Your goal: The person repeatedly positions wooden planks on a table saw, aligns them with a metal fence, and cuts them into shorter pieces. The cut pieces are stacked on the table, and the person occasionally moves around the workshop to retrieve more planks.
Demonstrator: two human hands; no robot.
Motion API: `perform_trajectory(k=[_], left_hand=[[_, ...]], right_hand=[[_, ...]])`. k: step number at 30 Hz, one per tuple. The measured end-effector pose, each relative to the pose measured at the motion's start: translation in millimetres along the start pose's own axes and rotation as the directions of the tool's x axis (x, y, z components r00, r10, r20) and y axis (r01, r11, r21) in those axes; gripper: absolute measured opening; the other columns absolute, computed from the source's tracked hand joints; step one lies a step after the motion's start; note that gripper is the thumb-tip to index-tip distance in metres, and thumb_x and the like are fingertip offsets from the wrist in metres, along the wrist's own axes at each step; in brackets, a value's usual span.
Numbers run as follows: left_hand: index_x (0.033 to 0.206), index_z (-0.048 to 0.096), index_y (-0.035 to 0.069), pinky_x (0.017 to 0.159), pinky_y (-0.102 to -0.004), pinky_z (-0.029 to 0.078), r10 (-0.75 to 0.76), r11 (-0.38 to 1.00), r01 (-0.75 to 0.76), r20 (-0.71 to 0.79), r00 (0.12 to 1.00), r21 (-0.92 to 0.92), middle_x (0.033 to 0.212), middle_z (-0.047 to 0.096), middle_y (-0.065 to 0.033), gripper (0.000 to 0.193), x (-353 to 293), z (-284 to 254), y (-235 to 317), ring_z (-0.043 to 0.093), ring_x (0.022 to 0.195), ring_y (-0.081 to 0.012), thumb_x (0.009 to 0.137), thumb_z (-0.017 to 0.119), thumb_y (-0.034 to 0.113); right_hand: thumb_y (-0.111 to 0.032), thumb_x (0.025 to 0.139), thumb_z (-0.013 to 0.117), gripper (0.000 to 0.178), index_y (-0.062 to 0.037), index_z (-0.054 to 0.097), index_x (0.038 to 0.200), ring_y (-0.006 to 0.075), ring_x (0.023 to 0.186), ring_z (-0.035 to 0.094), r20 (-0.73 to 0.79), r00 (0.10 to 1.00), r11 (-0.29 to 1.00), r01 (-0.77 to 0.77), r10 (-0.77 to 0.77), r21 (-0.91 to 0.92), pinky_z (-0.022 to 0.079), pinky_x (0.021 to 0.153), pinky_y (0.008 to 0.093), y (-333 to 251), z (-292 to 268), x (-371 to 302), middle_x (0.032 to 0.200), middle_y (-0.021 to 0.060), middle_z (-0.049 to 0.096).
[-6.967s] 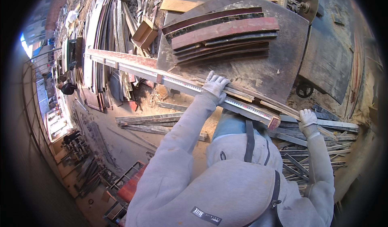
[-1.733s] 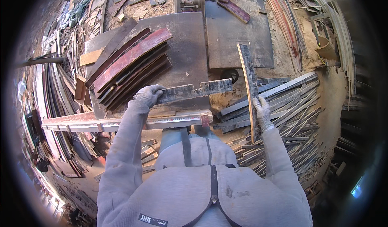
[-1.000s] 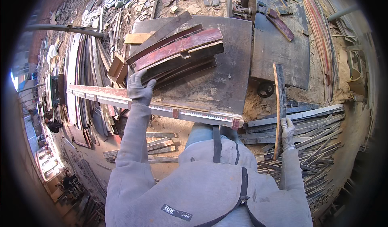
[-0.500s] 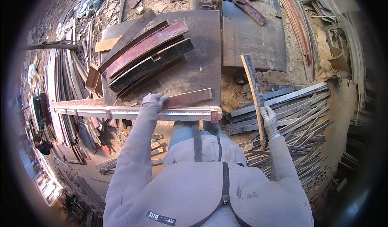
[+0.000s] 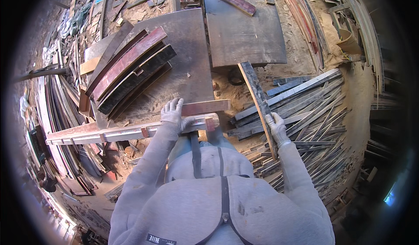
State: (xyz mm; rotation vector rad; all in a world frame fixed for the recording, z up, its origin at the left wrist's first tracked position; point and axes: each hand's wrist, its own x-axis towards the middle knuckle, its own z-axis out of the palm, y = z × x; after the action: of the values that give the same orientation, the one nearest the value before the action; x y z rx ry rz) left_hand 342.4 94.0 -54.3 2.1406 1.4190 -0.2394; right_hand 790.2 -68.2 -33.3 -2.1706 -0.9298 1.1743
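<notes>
My gloved left hand rests with fingers stretched out and spread at the near edge of the dark metal worktable. It lies against the left end of a short reddish-brown board and over a long straight rail with a measuring tape along it. Off to the right, my gloved right hand is closed round the lower part of a long narrow wooden strip, dark on its face and pale along one edge. The strip stands tilted, its far end near the second table top.
A stack of red and black boards lies on the left of the worktable. Beyond a gap stands a second metal table top. Piled strips cover the ground at right; long planks lie at left.
My left hand has opened from a curled grip, its fingers now spread. My right hand still holds the strip. The whole view has shifted, with the tables now further left.
</notes>
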Motion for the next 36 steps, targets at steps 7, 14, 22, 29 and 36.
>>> perform_trajectory(k=[7, 14, 22, 29, 36], left_hand=[[0.163, 0.035, -0.002, 0.125, -0.0567, 0.028, 0.109, 0.99, -0.103, -0.056, 0.992, 0.098, 0.163, 0.038, -0.0268, 0.128, -21, 34, 16, 0.033, 0.154, -0.0476, 0.066, 0.087, 0.063], [0.152, 0.051, -0.002, 0.118, -0.0565, 0.039, 0.249, 0.968, -0.251, -0.21, 0.946, 0.017, 0.153, 0.052, -0.0253, 0.105, 5, 29, 3, 0.046, 0.146, -0.0442, 0.067, 0.088, 0.047], [0.146, 0.057, -0.004, 0.111, -0.0554, 0.047, 0.3, 0.954, -0.291, -0.27, 0.915, 0.073, 0.143, 0.057, -0.0239, 0.099, 71, -23, -11, 0.054, 0.136, -0.0439, 0.066, 0.091, 0.044], [0.148, 0.054, -0.003, 0.111, -0.053, 0.049, 0.311, 0.95, -0.292, -0.241, 0.919, 0.112, 0.142, 0.056, -0.0233, 0.1, 166, -87, -30, 0.055, 0.133, -0.0435, 0.065, 0.091, 0.041], [0.152, 0.052, 0.0, 0.118, -0.0474, 0.044, 0.232, 0.968, -0.21, -0.165, 0.959, 0.139, 0.148, 0.054, -0.02, 0.099, 257, -153, -40, 0.05, 0.139, -0.039, 0.071, 0.09, 0.041]], right_hand=[[-0.044, 0.101, 0.078, 0.059, 0.0028, 0.065, 0.133, 0.0133, 0.101, 0.066, 0.01, 0.999, 0.996, 0.036, -0.037, 0.087, 0.053, 0.093, 0.0309, 11, 5, -8, 0.113, 0.0054, 0.073], [-0.044, 0.081, 0.095, 0.094, -0.0005, 0.051, 0.152, 0.0279, 0.124, 0.067, -0.117, 0.993, 0.994, -0.012, -0.001, -0.11, 0.052, 0.108, 0.041, -6, 6, 6, 0.133, 0.017, 0.071], [-0.052, 0.079, 0.092, 0.097, -0.0052, 0.05, 0.153, 0.0395, 0.115, 0.072, -0.522, 0.843, 0.925, -0.292, 0.129, -0.243, 0.055, 0.103, 0.0481, -87, 41, 118, 0.126, 0.022, 0.075], [-0.068, 0.079, 0.083, 0.102, -0.0128, 0.043, 0.156, 0.0435, 0.128, 0.064, -0.494, 0.853, 0.881, -0.355, 0.168, -0.312, 0.053, 0.106, 0.0549, -141, 37, 234, 0.144, 0.0247, 0.062], [-0.043, 0.09, 0.08, 0.064, -0.0093, 0.061, 0.141, 0.0403, 0.128, 0.056, -0.369, 0.772, 0.689, 0.12, -0.517, -0.714, 0.046, 0.11, 0.0534, -172, 46, 304, 0.138, 0.0179, 0.062]])
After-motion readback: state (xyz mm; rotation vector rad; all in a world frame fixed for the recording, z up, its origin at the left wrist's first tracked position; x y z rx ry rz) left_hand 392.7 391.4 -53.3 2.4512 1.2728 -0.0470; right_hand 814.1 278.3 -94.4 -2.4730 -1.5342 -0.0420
